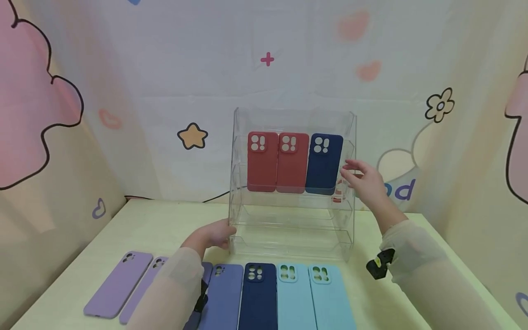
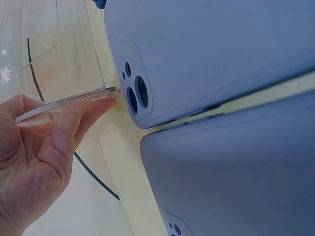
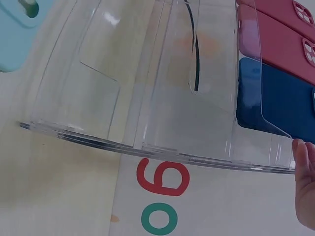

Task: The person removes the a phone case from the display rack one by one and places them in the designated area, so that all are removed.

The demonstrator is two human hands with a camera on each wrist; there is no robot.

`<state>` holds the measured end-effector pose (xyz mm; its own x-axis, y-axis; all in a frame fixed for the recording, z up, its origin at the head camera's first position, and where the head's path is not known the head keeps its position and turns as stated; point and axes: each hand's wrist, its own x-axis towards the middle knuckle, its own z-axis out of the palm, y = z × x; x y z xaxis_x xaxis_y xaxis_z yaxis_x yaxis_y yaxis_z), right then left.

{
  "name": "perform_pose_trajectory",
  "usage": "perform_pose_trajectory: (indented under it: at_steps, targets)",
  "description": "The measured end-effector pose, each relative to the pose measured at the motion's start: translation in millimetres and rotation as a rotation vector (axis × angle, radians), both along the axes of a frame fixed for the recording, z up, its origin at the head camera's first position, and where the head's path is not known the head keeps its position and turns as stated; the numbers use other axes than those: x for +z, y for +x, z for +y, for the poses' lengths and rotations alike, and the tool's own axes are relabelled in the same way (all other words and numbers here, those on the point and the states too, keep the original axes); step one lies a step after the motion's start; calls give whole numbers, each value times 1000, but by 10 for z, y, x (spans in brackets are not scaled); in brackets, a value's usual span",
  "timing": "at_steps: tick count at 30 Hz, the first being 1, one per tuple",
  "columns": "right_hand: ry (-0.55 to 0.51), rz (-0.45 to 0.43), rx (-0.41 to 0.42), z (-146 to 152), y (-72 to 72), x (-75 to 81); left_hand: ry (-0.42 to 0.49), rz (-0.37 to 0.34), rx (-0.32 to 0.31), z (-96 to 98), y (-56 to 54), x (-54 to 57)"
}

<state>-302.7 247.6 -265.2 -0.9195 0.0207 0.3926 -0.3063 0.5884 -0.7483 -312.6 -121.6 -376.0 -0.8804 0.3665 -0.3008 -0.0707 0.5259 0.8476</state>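
Observation:
A clear acrylic display rack [image 1: 288, 240] stands on the table. Leaning side by side on an upper tier are two red phone cases [image 1: 262, 167] [image 1: 292, 169] and a dark blue phone case [image 1: 324, 162]. My left hand [image 1: 217, 233] grips the rack's left side panel low down, thumb and fingers around its front edge; the left wrist view shows this hand [image 2: 44, 157] close to two periwinkle cases [image 2: 211, 59]. My right hand [image 1: 365, 181] is at the rack's right side, fingers loosely bent beside the dark blue case, holding nothing.
Along the table's front lie two lilac cases [image 1: 119, 284], the periwinkle ones, another dark blue case [image 1: 260, 298] and two light blue cases [image 1: 294, 298] [image 1: 332, 298]. My left forearm covers part of this row. A printed cloth [image 1: 165, 59] hangs behind the table [image 1: 165, 215].

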Motion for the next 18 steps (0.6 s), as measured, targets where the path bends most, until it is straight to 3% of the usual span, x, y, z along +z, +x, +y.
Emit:
perform_pose_trajectory:
  at_steps: [5,10,18]
  targets:
    - [27,8,-42,-66,-102,48,-1,2,-5,-25,-3,6]
    - [66,-64,-44,-186,-209,68,1,-4,16,-36,-22,-19]
    - [92,-72,-110,-226,-245,43,15,-5,5,-14,-20,-21]
